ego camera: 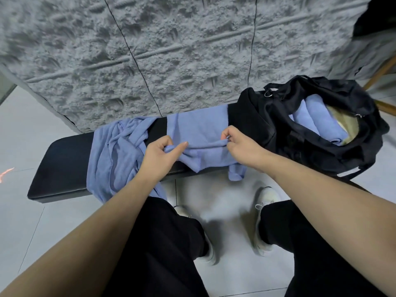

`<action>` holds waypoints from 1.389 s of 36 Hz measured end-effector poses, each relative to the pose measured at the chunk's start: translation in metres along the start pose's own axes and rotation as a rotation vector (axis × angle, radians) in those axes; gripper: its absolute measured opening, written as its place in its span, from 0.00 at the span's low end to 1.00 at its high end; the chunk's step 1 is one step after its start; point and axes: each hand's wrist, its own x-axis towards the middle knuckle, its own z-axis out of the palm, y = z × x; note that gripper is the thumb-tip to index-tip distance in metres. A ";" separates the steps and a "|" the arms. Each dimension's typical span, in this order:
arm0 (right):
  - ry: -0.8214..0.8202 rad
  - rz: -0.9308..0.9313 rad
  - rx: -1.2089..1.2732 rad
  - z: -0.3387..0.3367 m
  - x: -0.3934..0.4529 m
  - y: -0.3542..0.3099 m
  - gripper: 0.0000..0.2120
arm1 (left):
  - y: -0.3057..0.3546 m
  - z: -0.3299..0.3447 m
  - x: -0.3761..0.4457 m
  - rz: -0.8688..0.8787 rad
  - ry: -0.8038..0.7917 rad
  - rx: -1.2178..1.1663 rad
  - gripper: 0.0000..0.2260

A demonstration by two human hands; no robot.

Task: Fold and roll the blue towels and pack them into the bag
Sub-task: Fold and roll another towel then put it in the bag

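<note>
Left hand (pixel 159 154) grip & right hand (pixel 240 144) grip both pinch near edge of blue towel (pixel 197 127) lying across mid desk (pixel 64 151). Crumpled towels (pixel 115 151) left, bag (pixel 321 129) right w/ rolled towels (pixel 310 118) inside. Should keep edge taut, roll evenly.

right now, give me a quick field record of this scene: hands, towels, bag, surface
left hand: grips the near edge of the spread towel
right hand: pinches the same edge
spread towel: lies flat across the bench, near end hanging over the front
crumpled towel: bunched on the bench, to the left
bag: black, open, at the bench's right end
rolled towels: already inside the bag
</note>
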 end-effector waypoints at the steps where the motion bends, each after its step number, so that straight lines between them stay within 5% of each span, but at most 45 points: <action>1: 0.018 0.018 0.006 -0.002 -0.001 -0.002 0.11 | 0.002 0.000 0.000 -0.012 0.015 -0.014 0.21; 5: -0.009 0.049 -0.038 -0.008 -0.010 -0.010 0.05 | 0.011 0.000 -0.003 -0.018 0.082 -0.011 0.19; 8: -0.134 -0.015 -0.290 -0.014 -0.022 -0.015 0.30 | 0.013 -0.003 -0.004 -0.027 0.131 0.003 0.16; 10: -0.175 -0.119 -0.532 -0.013 -0.025 -0.013 0.37 | 0.010 -0.005 -0.002 -0.061 0.158 0.018 0.16; 13: -0.150 -0.196 -0.723 -0.010 -0.023 -0.007 0.28 | 0.008 -0.006 -0.001 -0.073 0.159 0.040 0.16; 19: -0.073 -0.114 -0.494 -0.019 -0.025 0.002 0.09 | 0.017 -0.008 -0.009 0.023 0.045 0.047 0.05; 23: 0.025 -0.082 -0.246 -0.026 -0.027 0.005 0.11 | 0.012 -0.010 -0.014 0.014 -0.115 0.126 0.07; 27: 0.074 -0.007 -0.001 -0.029 -0.027 0.003 0.16 | 0.014 -0.009 -0.020 0.010 -0.321 0.479 0.26; 29: 0.087 -0.019 0.012 -0.028 -0.027 0.004 0.16 | 0.012 -0.003 -0.020 0.061 -0.358 0.583 0.24; 32: 0.052 -0.078 -0.037 -0.027 -0.030 0.006 0.06 | 0.010 0.004 -0.021 0.101 -0.282 0.554 0.08; 33: 0.018 -0.079 -0.052 -0.027 -0.031 0.006 0.03 | 0.010 0.004 -0.022 0.083 -0.268 0.521 0.08; 37: -0.137 -0.171 -0.361 -0.027 -0.037 0.000 0.23 | 0.015 0.003 -0.025 0.063 -0.281 0.394 0.11; 43: -0.203 -0.052 -0.800 -0.026 -0.035 -0.003 0.08 | 0.013 0.002 -0.024 0.069 -0.231 0.448 0.07; 50: -0.109 -0.148 -0.799 -0.031 -0.033 -0.003 0.13 | 0.024 0.005 -0.026 -0.029 -0.259 0.425 0.09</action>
